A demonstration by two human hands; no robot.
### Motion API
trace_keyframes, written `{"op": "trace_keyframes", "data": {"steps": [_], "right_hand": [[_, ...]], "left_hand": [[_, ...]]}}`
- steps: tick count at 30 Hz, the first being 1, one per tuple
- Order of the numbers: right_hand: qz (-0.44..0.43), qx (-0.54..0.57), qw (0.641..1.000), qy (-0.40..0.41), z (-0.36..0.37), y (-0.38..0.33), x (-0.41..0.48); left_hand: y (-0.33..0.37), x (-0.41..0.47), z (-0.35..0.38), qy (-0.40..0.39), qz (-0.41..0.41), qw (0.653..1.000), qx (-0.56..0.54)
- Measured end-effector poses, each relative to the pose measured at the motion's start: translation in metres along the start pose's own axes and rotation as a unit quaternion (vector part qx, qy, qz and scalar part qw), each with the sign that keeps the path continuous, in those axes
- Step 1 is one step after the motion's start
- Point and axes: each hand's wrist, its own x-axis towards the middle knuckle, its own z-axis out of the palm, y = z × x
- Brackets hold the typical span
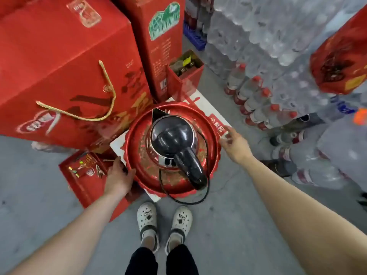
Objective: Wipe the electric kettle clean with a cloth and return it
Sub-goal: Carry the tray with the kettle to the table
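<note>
The person is standing on the floor (228, 225), both arms reaching down and forward. The left hand (118, 176) is curling against the near-left rim of the red tray (137, 124), fingers seemingly gripping its edge. The right hand (235, 144) is lying half open at the tray's right rim, touching or just short of it; a firm hold cannot be confirmed. The kettle (171, 141) is sitting on the tray, lid shut, handle toward the person, its cord (184, 201) looping over the near edge. No cloth is showing. Judgement: wiping is not yet under way. The next move is calling for a cloth. Boxes (59, 66) and bottles (256, 100) are crowding behind.
</note>
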Motion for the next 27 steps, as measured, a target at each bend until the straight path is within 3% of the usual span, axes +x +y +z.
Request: {"op": "trace_keyframes", "data": {"steps": [4,7,13,18,27], "right_hand": [[0.013,-0.016,1.000,-0.019,0.008,-0.008,0.036],[0.009,-0.027,0.999,-0.043,0.016,-0.017,0.049],[0.037,0.018,0.998,-0.055,0.024,-0.014,0.046],[0.082,0.074,0.991,-0.076,0.014,-0.006,0.014],[0.145,0.166,0.975,0.015,-0.030,0.011,-0.108]], "left_hand": [[0.022,-0.009,0.001,0.000,-0.037,0.999,-0.027],[0.029,-0.015,0.003,0.034,-0.016,0.998,-0.048],[0.025,-0.009,-0.001,0.020,-0.014,0.994,-0.104],[0.034,-0.023,-0.015,0.004,-0.029,0.992,-0.121],[0.064,-0.087,-0.056,-0.077,0.062,0.989,-0.107]]}}
